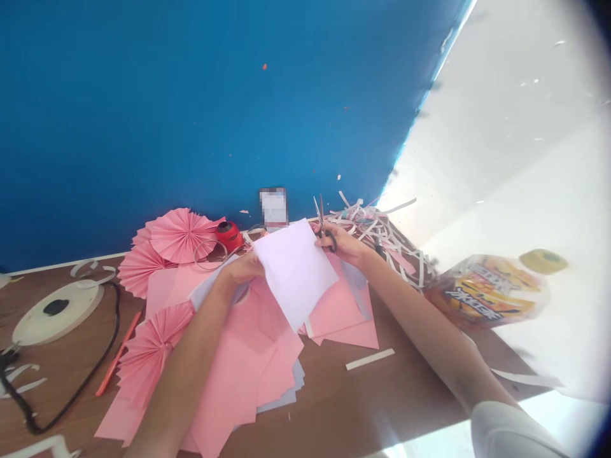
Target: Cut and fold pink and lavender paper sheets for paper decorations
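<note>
Pinching pale sheet (293, 273) w/ L hand (242, 268), over pink paper stack (238, 369) on desk (382, 407); R hand (337, 247) grip shut round scissors (321, 219), blades spread at sheet's top edge. Pleated paper fans (180, 235) done, stack still flat, white strips (382, 235) heaped.

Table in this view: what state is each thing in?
Left hand: gripping the sheet's edge
Pale lilac paper sheet: held up, flat
Right hand: holding scissors
Scissors: blades slightly parted, pointing away
Pink paper fans: pleated, lying flat
Pink paper sheets: overlapping in a pile
White paper strips: loose heap
</note>
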The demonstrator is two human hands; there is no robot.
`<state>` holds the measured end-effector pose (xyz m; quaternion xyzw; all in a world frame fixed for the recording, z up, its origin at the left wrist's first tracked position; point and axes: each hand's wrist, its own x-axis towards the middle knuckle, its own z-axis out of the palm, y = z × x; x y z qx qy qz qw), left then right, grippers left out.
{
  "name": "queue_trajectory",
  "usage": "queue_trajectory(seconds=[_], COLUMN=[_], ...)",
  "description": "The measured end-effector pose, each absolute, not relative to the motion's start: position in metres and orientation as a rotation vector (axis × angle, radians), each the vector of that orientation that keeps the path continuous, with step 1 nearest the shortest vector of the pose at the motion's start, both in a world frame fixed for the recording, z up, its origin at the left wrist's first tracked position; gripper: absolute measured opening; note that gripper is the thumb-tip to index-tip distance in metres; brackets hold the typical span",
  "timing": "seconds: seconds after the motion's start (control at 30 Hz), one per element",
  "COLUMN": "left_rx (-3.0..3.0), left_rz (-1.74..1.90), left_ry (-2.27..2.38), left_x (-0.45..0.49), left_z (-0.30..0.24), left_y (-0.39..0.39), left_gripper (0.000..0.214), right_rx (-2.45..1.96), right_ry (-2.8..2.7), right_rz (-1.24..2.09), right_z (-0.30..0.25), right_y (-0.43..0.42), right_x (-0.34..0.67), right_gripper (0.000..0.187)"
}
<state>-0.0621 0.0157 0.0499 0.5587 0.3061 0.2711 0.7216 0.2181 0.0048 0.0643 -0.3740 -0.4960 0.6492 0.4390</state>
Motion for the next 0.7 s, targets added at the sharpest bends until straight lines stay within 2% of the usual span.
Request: queue_trajectory(seconds=[0.13,0.27,0.4,0.47,0.57,0.7], left_rx=[1.136,1.068,1.050,1.085,1.177,1.309], left_rz=[0.406,0.304,0.283,0.356,0.318,0.176], left_ry=[0.727,0.858,0.831,0.831,0.901,0.889], left_x=[-0.053,-0.035,-0.029,-0.032,-0.036,-0.034], left_z=[0.055,0.068,0.080,0.084,0.085,0.079], left_y=[0.012,0.004,-0.001,0.000,0.001,0.001], left_gripper=[0.058,0.074,0.076,0.067,0.043,0.047], right_rx=[-0.931,-1.020,-1.087,-1.082,-1.071,-1.028], right_ry=[-1.373,-1.512,-1.552,-1.561,-1.542,-1.476], right_rz=[1.636,1.621,1.580,1.557,1.523,1.505], right_z=[0.068,0.067,0.067,0.069,0.075,0.078], right_y=[0.003,0.004,0.004,0.002,-0.002,-0.004], right_x=[0.223,0.226,0.222,0.218,0.213,0.211], right_gripper=[0.037,0.034,0.033,0.032,0.030,0.035])
